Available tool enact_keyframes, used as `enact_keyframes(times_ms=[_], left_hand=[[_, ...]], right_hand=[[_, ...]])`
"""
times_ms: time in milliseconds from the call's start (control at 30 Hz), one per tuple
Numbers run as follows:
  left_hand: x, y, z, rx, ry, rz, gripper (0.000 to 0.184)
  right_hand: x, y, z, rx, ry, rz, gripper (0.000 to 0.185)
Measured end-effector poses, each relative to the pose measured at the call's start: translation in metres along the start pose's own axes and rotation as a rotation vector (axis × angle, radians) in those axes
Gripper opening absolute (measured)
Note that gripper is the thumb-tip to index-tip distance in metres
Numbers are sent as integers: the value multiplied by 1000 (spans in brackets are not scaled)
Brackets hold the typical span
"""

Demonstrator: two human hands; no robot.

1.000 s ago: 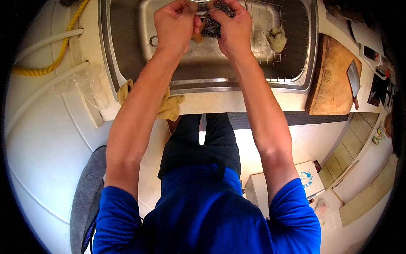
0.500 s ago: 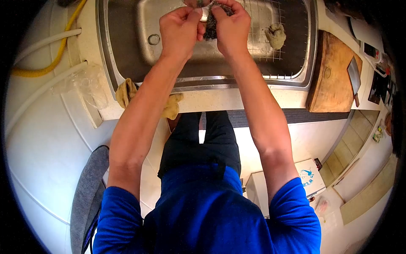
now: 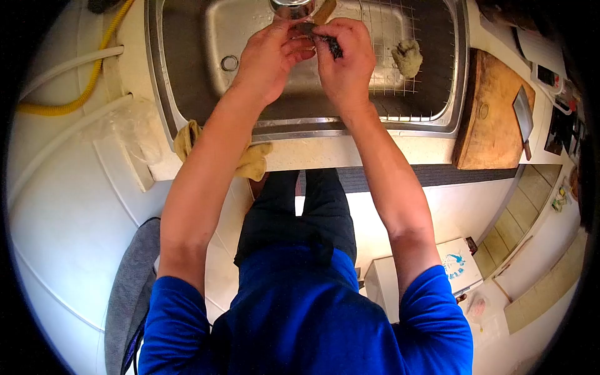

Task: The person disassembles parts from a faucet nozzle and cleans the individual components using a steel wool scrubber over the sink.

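Both hands are together over the steel sink (image 3: 250,125). My right hand (image 3: 347,59) is closed around a dark, mesh-like scouring pad (image 3: 332,47) that shows below its thumb. Between the fingertips is a dark, flat piece (image 3: 305,29), and a tan, handle-like part (image 3: 324,11) sticks up beyond it; I cannot tell whether they are one utensil. My left hand (image 3: 265,59) pinches at the flat piece, its lower fingers curled loosely. Just past the fingers, a round shiny metal drain part or cup (image 3: 292,7) is partly cut off.
A wire rack (image 3: 381,62) lies in the sink's right side with a pale scrubber (image 3: 407,58) on it. Right of the sink are a wooden cutting board (image 3: 490,119) and a cleaver (image 3: 522,112). Yellowish cloth (image 3: 253,162) hangs over the front edge; a yellow hose (image 3: 87,87) runs at left.
The white shiny part between my hands no longer shows; a dark flat piece and a tan part now do. My left fingers have loosened, and both hands have shifted slightly lower in view.
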State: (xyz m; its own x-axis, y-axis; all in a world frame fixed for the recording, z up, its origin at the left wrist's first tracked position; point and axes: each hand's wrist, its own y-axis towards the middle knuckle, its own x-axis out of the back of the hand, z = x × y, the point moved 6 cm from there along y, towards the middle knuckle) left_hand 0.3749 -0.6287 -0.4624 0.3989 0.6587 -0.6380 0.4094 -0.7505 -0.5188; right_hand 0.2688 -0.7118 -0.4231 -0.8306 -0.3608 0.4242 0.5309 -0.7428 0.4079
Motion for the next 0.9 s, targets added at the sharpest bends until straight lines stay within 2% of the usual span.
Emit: enact_keyframes(times_ms=[33, 100, 233, 267, 333, 367, 433, 500, 567, 633, 700, 800, 900], left_hand=[[3, 1, 0, -1, -1, 0, 18], [4, 3, 0, -22, 76, 89, 21], [13, 5, 0, -37, 211, 113, 29], [17, 6, -1, -39, 249, 63, 28], [19, 5, -3, -45, 284, 10, 27], [18, 5, -7, -98, 304, 4, 25], [14, 5, -9, -149, 324, -1, 24], [8, 9, -12, -183, 228, 32, 22], [5, 9, -13, -187, 256, 25, 21], [-1, 7, -14, -189, 284, 18, 20], [-1, 4, -19, -239, 409, -76, 16], [1, 8, -17, -251, 561, -38, 13], [-9, 2, -18, -295, 500, -20, 12]], right_hand=[[0, -4, 3, 78, -93, 42, 23], [0, -8, 2, 82, -97, 66, 25], [-1, -14, 1, 34, -31, 200, 33], [1, -16, 3, 37, -30, 201, 33], [10, -17, -9, -299, 78, 116, 35], [10, -14, -10, -296, 80, 119, 35], [12, -21, -42, -758, 516, -124, 36], [10, -9, -45, -695, 608, -184, 33], [0, 6, -37, -557, 666, -99, 29], [-8, 7, -32, -483, 548, -23, 27], [-20, 7, -18, -293, 309, 180, 34], [-26, 1, -24, -374, 274, 219, 38], [-25, 1, -31, -468, 277, 236, 33]])
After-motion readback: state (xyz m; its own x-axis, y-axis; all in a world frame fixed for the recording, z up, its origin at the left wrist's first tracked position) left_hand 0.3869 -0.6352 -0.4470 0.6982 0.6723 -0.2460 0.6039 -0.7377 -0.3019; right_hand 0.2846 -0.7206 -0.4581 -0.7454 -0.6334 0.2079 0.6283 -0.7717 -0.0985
